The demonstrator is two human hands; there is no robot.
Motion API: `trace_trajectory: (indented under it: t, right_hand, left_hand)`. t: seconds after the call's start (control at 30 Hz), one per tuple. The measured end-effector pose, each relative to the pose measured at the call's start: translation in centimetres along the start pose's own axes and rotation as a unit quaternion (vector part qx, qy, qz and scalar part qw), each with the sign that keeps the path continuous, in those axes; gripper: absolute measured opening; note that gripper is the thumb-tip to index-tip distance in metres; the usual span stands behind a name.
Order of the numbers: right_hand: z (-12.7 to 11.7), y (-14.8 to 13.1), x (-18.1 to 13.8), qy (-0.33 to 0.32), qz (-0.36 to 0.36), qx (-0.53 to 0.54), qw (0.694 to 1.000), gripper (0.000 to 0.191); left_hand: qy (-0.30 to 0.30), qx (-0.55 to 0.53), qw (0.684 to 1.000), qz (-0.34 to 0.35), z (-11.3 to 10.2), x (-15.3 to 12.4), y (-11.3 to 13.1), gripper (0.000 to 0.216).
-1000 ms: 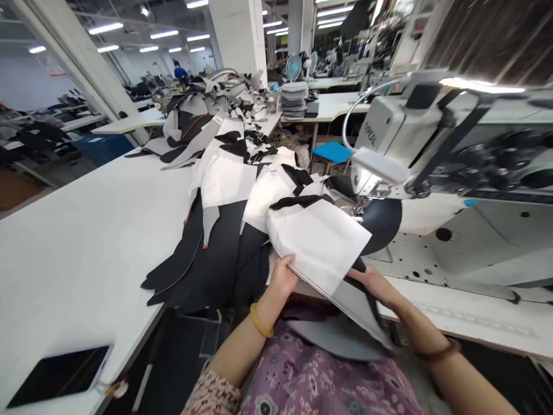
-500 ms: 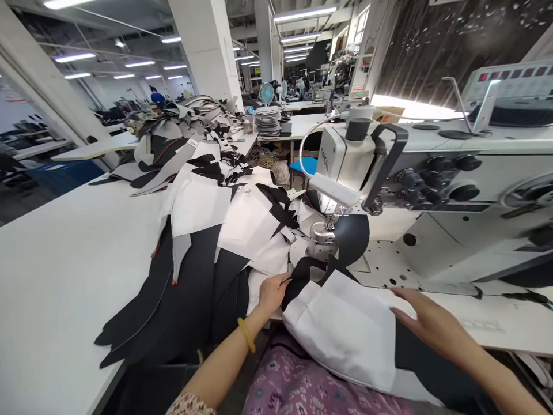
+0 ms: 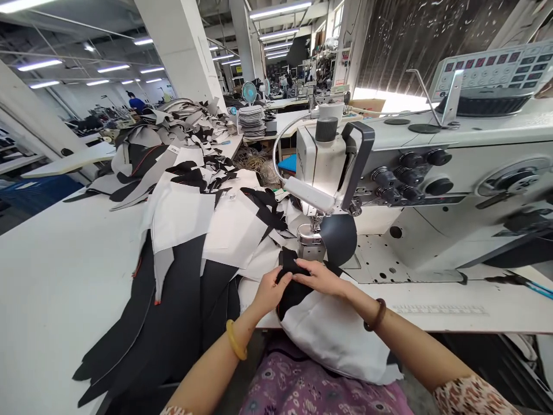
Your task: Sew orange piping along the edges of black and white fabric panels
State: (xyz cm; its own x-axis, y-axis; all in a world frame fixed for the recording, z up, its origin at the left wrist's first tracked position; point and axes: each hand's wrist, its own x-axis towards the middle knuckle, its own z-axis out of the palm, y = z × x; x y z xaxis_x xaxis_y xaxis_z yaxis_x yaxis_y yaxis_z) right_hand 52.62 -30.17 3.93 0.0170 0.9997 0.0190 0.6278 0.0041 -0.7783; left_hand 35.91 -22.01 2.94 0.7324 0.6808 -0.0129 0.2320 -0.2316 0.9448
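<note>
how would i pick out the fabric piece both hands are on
Find the big white sewing machine, then look below its left end, at the near table edge. A fabric piece, black at the top and mostly white below, covers part of that edge. Unlike the heaped pieces to the left, it has the left hand and right hand on it.

Lighting: bright, overhead, from long white tubular ceiling lights [image 3: 280, 10]; white glare beneath dark brown ribbed panel [image 3: 397, 52]. Shadows: soft. Distortion: wide-angle, square white pillar [image 3: 177, 52] leaning. Focus: white metal sewing machine [image 3: 401, 132] crisp; far workshop indistinct.
</note>
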Motion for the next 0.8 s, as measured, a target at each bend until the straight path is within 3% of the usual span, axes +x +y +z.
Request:
trace_trajectory:
  t: [0.13, 0.3, 0.43, 0.6, 0.77, 0.8]
  right_hand:
    - [0.2, -0.2, 0.0, 0.022, 0.001, -0.059, 0.998, 0.023]
    - [-2.0, -0.2, -0.6, -0.014, 0.000, -0.098, 0.995, 0.028]
    - [-3.5, -0.7, 0.0, 0.029, 0.066, -0.189, 0.979, 0.031]
    - [-4.7, -1.8, 2.0, 0.101, 0.180, -0.293, 0.933, 0.036]
    - [-4.9, -1.8, 2.1, 0.147, 0.260, -0.309, 0.903, 0.041]
    - [-5.0, -1.7, 1.9, 0.151, 0.272, -0.310, 0.899, 0.041]
  left_hand:
    - [0.022, 0.056, 0.998, 0.020, -0.3, 1.8, 1.0, 0.026]
    - [0.065, 0.095, 0.993, 0.027, 0.1, 3.4, 1.3, 0.029]
    - [0.073, 0.098, 0.992, 0.043, 0.0, 5.9, 2.3, 0.026]
    - [0.055, 0.061, 0.979, 0.188, 0.0, 11.1, 3.7, 0.024]
    - [0.084, 0.147, 0.969, 0.178, 0.0, 13.7, 3.0, 0.047]
    - [0.067, 0.168, 0.964, 0.193, -0.3, 13.8, 2.9, 0.047]
